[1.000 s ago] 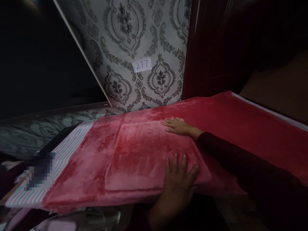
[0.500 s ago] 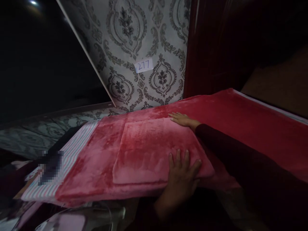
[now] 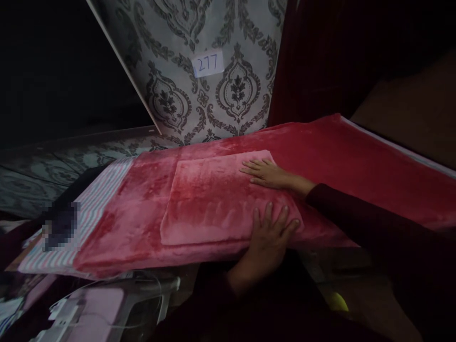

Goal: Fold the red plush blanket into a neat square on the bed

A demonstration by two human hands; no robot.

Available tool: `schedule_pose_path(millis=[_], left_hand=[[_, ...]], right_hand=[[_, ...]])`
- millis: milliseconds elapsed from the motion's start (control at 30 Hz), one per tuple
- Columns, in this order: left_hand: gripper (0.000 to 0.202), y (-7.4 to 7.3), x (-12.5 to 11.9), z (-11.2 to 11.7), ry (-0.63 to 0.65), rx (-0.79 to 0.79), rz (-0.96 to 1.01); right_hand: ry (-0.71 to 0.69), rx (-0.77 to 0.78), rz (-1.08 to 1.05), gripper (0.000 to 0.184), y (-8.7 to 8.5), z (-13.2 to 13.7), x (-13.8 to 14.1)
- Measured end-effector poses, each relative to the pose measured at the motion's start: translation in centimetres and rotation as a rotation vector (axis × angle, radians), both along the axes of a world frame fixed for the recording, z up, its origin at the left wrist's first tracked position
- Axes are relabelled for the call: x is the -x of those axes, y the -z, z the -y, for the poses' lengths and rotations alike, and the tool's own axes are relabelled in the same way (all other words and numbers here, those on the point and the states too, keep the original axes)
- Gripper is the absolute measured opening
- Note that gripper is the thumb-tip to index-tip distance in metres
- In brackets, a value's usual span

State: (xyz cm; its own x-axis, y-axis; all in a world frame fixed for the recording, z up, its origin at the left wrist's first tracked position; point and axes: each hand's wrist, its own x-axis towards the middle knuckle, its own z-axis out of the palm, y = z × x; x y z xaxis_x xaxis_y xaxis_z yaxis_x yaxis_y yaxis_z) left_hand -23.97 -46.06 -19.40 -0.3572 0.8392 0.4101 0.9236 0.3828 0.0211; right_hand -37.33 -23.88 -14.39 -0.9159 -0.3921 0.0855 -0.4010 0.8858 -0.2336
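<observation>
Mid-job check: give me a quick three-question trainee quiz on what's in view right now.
1. True or false: the left hand and the right hand both rest open and flat on the folded plush cloth.
2. What number is on the white label stuck to the patterned panel? A) 217 B) 277 C) 727
3. Fill in: the sheet sticking out at the left end of the red blanket is ____ in pattern.
Key: 1 true; 2 B; 3 striped.
</observation>
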Motion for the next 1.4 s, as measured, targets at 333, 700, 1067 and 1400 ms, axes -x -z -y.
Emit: schedule_pose_path(millis=[333, 700, 1067, 1400], left_hand=[[0.064, 2.5, 0.2, -1.0, -0.034, 0.021, -0.033], [0.053, -2.7, 0.3, 2.6, 0.076, -0.014, 0.075], [0.072, -7.9, 12.7, 13.8, -0.662, 0.207, 0.178], [0.074, -6.1, 13.0, 14.2, -0.708, 0.261, 0.244]], right_hand=[[0.195, 0.104, -0.062, 0.071, 3.5, -3.6, 4.4], [0.439, 0.075, -0.003, 0.073, -0.6, -2.4, 0.6], [0.384, 0.03, -0.16, 0.077, 2.9, 5.0, -9.3], [0.393, 0.133, -0.166, 0.073, 5.4, 2.4, -9.7]])
